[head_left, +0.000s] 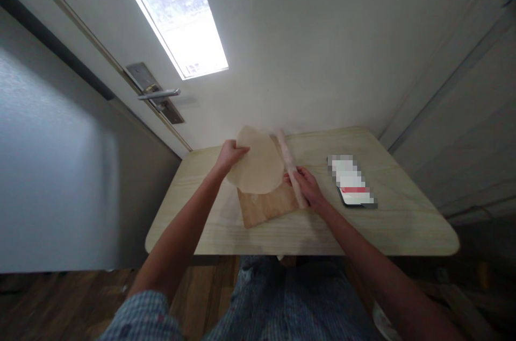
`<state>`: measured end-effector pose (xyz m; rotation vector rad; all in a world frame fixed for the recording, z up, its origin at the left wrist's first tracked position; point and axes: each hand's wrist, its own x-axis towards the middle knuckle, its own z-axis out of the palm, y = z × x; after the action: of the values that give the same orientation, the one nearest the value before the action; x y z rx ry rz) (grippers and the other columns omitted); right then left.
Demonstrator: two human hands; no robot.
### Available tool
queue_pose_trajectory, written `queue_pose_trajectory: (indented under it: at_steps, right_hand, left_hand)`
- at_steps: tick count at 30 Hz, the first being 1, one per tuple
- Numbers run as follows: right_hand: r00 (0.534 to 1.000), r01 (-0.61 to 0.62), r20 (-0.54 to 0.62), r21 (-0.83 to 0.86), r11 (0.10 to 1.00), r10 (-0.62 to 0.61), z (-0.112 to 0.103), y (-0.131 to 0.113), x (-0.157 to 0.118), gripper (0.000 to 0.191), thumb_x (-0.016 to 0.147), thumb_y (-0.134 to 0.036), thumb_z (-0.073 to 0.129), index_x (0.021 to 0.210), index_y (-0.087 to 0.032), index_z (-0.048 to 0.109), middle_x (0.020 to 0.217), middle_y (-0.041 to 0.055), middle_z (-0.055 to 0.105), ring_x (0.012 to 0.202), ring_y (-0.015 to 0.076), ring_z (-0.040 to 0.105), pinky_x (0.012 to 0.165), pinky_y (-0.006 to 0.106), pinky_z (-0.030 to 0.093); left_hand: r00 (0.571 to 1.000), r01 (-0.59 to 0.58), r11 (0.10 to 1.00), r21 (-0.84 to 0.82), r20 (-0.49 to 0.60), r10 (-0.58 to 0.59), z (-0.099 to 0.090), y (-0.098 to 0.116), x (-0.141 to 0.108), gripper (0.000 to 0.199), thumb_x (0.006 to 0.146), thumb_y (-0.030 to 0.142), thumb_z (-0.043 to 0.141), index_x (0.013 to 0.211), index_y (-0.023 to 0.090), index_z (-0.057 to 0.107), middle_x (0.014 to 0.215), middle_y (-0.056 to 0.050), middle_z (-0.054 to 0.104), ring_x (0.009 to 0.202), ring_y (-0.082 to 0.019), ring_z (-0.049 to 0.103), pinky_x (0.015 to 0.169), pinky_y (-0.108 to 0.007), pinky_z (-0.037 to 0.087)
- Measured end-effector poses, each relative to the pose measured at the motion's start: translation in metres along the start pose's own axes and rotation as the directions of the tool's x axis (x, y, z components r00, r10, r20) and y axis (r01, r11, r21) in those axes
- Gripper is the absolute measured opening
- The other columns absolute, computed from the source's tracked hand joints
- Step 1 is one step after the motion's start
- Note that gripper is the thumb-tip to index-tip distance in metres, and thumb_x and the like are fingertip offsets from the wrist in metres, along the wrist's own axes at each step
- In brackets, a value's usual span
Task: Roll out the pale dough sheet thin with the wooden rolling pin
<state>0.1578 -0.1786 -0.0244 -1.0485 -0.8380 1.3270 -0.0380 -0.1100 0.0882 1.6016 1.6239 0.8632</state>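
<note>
My left hand (231,154) pinches the left edge of a round, flat sheet of dough (260,166), thin and pale. The sheet covers much of a brown wooden board (268,207), whose near part shows below it. My right hand (307,186) is closed around the lower half of a light wooden rolling pin (287,155). The pin slants from the far side of the board down to its near right corner, just right of the dough. Whether the pin touches the board is hard to tell.
A pale wood-grain table (226,239) stands against a white door (306,61) with a metal handle (159,94) and a bright window (177,13). On the table's right lies a phone (350,182), its screen blurred. A grey panel (60,169) rises at the left.
</note>
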Motion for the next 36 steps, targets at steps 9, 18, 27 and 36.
queue_pose_trajectory:
  at_steps: [9, 18, 27, 36]
  right_hand:
    - [0.992, 0.05, -0.11, -0.069, 0.996, -0.058, -0.003, 0.005, 0.001, 0.033, 0.065, -0.049, 0.055, 0.082, -0.021, 0.049, 0.074, -0.0009, 0.06, 0.064, 0.0113, 0.056, 0.062, 0.026, 0.046]
    - [0.946, 0.22, -0.22, -0.108, 0.97, -0.239, -0.002, 0.02, 0.006, 0.04, 0.065, -0.048, 0.057, 0.092, -0.021, 0.047, 0.09, 0.0036, 0.057, 0.083, 0.0142, 0.054, 0.077, 0.03, 0.043]
    - [0.948, 0.23, -0.194, -0.126, 0.965, -0.251, -0.003, 0.02, 0.006, 0.043, 0.066, -0.049, 0.058, 0.096, -0.02, 0.047, 0.093, 0.0044, 0.057, 0.084, 0.0151, 0.054, 0.077, 0.031, 0.043]
    - [0.947, 0.192, -0.221, -0.192, 0.962, -0.233, 0.001, 0.017, 0.003, 0.045, 0.066, -0.045, 0.057, 0.1, -0.018, 0.047, 0.095, 0.0062, 0.057, 0.083, 0.0153, 0.054, 0.072, 0.03, 0.044]
  left_hand:
    - [0.814, -0.539, 0.621, 0.568, 0.163, 0.557, 0.0, 0.009, -0.039, 0.031, 0.082, 0.017, 0.036, 0.101, 0.016, 0.059, 0.104, -0.006, 0.063, 0.097, -0.018, 0.056, 0.083, -0.03, 0.042]
    - [0.727, -0.628, 0.535, 0.565, 0.671, 0.145, 0.03, -0.052, -0.064, 0.068, 0.082, 0.053, 0.033, 0.136, 0.017, 0.012, 0.143, -0.017, 0.006, 0.13, -0.027, 0.005, 0.102, -0.046, 0.018]
    - [0.932, -0.329, 0.602, 0.727, 0.148, 0.331, 0.082, -0.049, -0.042, 0.055, 0.088, 0.042, 0.02, 0.135, 0.015, 0.018, 0.143, -0.013, 0.013, 0.131, -0.026, 0.009, 0.102, -0.046, 0.019]
    - [0.93, -0.335, 0.521, 0.785, 0.187, 0.317, 0.097, -0.067, -0.046, 0.054, 0.087, 0.044, 0.021, 0.133, 0.016, 0.027, 0.141, -0.01, 0.024, 0.128, -0.028, 0.02, 0.102, -0.046, 0.02]
